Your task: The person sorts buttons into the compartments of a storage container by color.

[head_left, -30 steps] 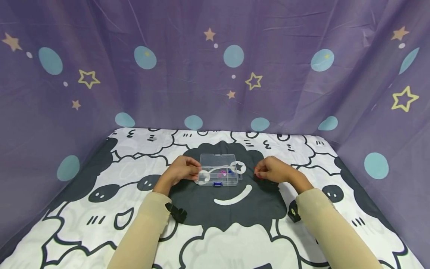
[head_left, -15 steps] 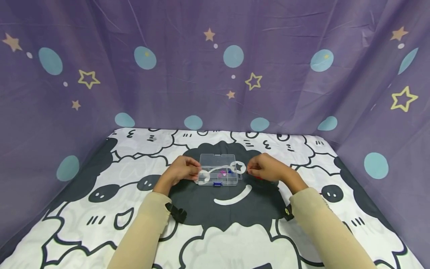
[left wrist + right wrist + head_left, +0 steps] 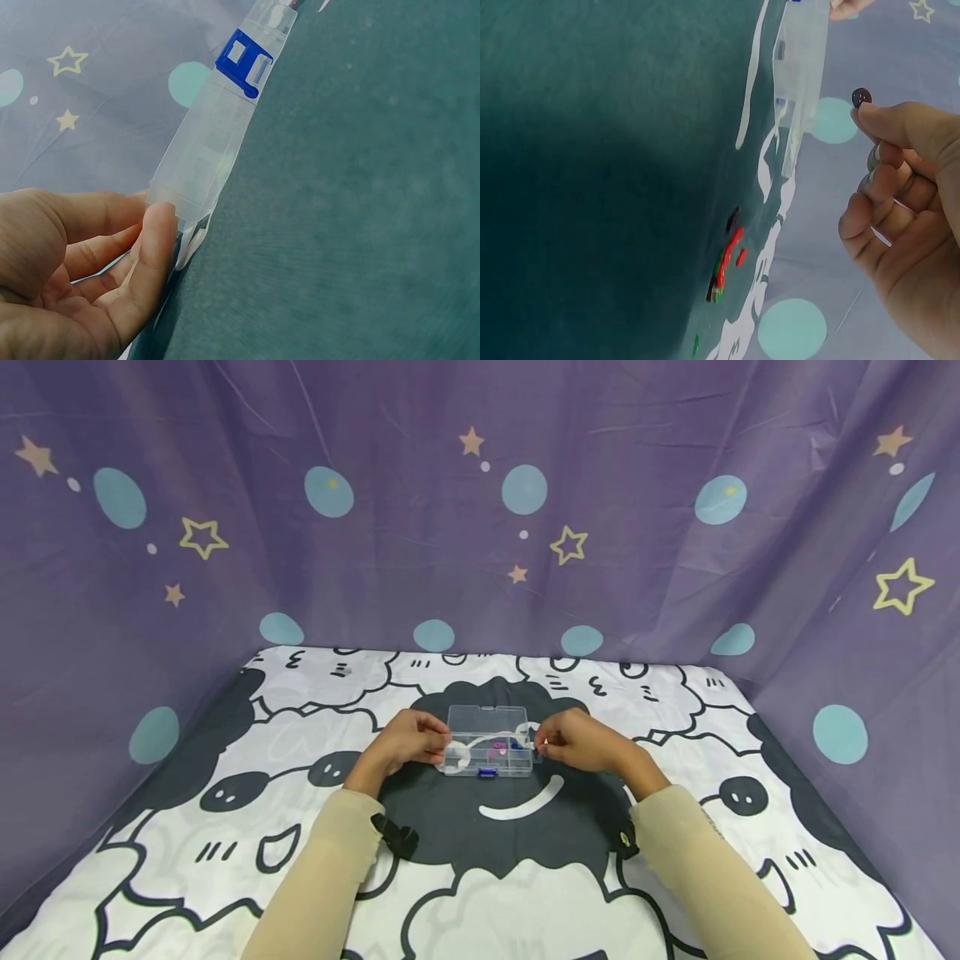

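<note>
Button pinched in right hand, near right end of clear box.
Left hand pinches left end (long axis crosswise).

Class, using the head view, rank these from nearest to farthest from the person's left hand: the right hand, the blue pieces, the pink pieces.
From the left hand, at the clear box's left end:
1. Pink pieces: around the middle of the box.
2. Blue pieces: just right of the pink.
3. Right hand: by the box's right end, pinching a dark button.

No readable text, labels, brands or numbers.
</note>
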Available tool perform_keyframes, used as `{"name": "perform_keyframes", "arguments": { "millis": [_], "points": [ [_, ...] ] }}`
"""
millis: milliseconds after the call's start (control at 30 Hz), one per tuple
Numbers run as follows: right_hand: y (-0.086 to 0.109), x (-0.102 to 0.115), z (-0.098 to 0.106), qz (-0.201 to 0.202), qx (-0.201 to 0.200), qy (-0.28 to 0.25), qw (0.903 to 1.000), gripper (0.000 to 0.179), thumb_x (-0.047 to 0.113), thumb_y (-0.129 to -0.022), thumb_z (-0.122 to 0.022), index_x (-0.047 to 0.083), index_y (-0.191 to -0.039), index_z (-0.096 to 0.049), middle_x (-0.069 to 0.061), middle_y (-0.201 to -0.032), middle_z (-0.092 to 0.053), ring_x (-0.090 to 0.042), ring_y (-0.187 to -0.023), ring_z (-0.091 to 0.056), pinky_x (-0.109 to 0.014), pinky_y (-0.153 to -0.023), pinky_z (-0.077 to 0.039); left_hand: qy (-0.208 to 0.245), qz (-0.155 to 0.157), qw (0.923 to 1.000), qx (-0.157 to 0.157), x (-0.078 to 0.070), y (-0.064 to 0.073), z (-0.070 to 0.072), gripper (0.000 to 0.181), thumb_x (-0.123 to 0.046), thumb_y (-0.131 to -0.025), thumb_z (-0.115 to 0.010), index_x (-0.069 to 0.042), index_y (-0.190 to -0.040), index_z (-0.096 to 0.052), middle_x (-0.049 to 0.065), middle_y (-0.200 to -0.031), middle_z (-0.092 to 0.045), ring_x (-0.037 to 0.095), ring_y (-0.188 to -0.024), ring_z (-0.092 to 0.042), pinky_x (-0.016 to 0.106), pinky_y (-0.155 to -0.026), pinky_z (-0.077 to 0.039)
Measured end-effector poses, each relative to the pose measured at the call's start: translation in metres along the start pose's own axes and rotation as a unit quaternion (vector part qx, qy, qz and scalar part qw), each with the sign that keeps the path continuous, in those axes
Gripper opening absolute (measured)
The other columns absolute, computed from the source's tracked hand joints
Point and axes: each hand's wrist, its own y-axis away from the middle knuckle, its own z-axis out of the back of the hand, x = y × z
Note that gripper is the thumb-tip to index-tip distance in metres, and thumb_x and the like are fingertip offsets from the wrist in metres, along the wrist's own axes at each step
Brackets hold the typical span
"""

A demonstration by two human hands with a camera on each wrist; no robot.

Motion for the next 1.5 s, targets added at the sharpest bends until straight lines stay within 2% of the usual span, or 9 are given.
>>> {"name": "perform_keyframes", "arguments": {
  "millis": [333,500,633,700,867,967,1067,1200,1500],
  "points": [
    [-0.008,0.008,-0.006,0.011,0.013,-0.001,0.9999,0.010,0.000,-0.096,-0.066,0.003,-0.099,-0.075,0.008,-0.066,-0.059,-0.002,-0.056,-0.044,-0.020,-0.052,-0.038,-0.005,-0.008,0.9999,0.008,0.001,0.000,0.001,0.025,-0.001,-0.097,-0.069,0.011,-0.118,-0.065,0.022,-0.106,-0.067,0.019,-0.071,-0.072,0.031,-0.068,-0.065],
    [-0.009,0.008,-0.008,0.008,0.012,0.002,0.9999,0.015,0.000,-0.096,-0.065,-0.003,-0.107,-0.074,0.009,-0.063,-0.053,-0.002,-0.055,-0.040,-0.020,-0.052,-0.035,-0.005,-0.005,1.0000,0.004,0.000,0.001,0.000,0.023,-0.001,-0.097,-0.069,0.010,-0.118,-0.066,0.021,-0.105,-0.068,0.019,-0.071,-0.072,0.032,-0.067,-0.065],
    [-0.007,0.008,-0.007,0.010,0.006,0.000,0.9999,0.016,-0.002,-0.095,-0.064,-0.005,-0.108,-0.074,0.000,-0.071,-0.067,-0.002,-0.058,-0.046,-0.021,-0.053,-0.040,-0.005,-0.004,1.0000,0.004,0.000,0.000,0.000,0.023,0.000,-0.097,-0.068,0.010,-0.117,-0.066,0.020,-0.104,-0.068,0.019,-0.070,-0.072,0.032,-0.067,-0.065],
    [-0.007,0.007,-0.007,0.015,0.003,0.002,0.9999,0.016,-0.002,-0.095,-0.064,-0.005,-0.107,-0.074,-0.003,-0.074,-0.069,-0.003,-0.059,-0.048,-0.021,-0.054,-0.043,-0.005,-0.003,1.0000,0.003,0.000,0.000,0.000,0.022,0.000,-0.097,-0.068,0.010,-0.117,-0.067,0.020,-0.104,-0.068,0.019,-0.070,-0.072,0.032,-0.067,-0.065],
    [-0.003,0.003,-0.005,0.013,-0.001,0.015,0.9998,0.015,0.001,-0.095,-0.066,-0.003,-0.106,-0.075,0.007,-0.064,-0.054,-0.003,-0.057,-0.045,-0.022,-0.054,-0.044,-0.005,-0.005,1.0000,0.003,0.001,-0.001,0.000,0.022,0.001,-0.097,-0.068,0.010,-0.117,-0.066,0.020,-0.103,-0.068,0.019,-0.070,-0.072,0.032,-0.067,-0.065],
    [0.001,0.000,-0.004,0.002,0.000,0.018,0.9998,0.015,0.001,-0.095,-0.066,-0.002,-0.107,-0.075,0.008,-0.061,-0.051,-0.003,-0.054,-0.042,-0.023,-0.053,-0.041,-0.004,-0.006,1.0000,0.004,0.002,-0.001,0.000,0.022,0.001,-0.097,-0.068,0.010,-0.117,-0.066,0.019,-0.102,-0.068,0.019,-0.070,-0.072,0.032,-0.067,-0.065],
    [0.005,-0.004,-0.002,-0.010,0.003,0.008,0.9999,0.015,0.001,-0.096,-0.066,-0.002,-0.108,-0.075,0.002,-0.066,-0.061,-0.004,-0.057,-0.046,-0.023,-0.054,-0.043,-0.001,-0.002,1.0000,0.002,0.001,-0.001,0.000,0.022,0.002,-0.096,-0.068,0.010,-0.116,-0.067,0.019,-0.102,-0.068,0.020,-0.071,-0.072,0.032,-0.067,-0.065],
    [0.009,-0.010,0.000,-0.017,0.004,-0.003,0.9998,0.013,0.002,-0.097,-0.066,-0.001,-0.106,-0.075,-0.003,-0.083,-0.073,-0.005,-0.064,-0.054,-0.025,-0.060,-0.049,-0.001,-0.002,1.0000,0.002,0.000,-0.001,0.000,0.022,0.002,-0.096,-0.068,0.011,-0.116,-0.066,0.019,-0.102,-0.068,0.020,-0.071,-0.072,0.032,-0.067,-0.065],
    [0.016,-0.024,0.002,-0.017,-0.003,0.017,0.9997,0.008,0.004,-0.096,-0.069,0.001,-0.099,-0.076,0.005,-0.075,-0.068,-0.005,-0.063,-0.052,-0.025,-0.059,-0.049,-0.003,-0.001,1.0000,0.003,-0.001,0.000,0.000,0.022,0.001,-0.096,-0.068,0.010,-0.116,-0.066,0.019,-0.103,-0.068,0.020,-0.072,-0.072,0.032,-0.068,-0.065]
  ]
}}
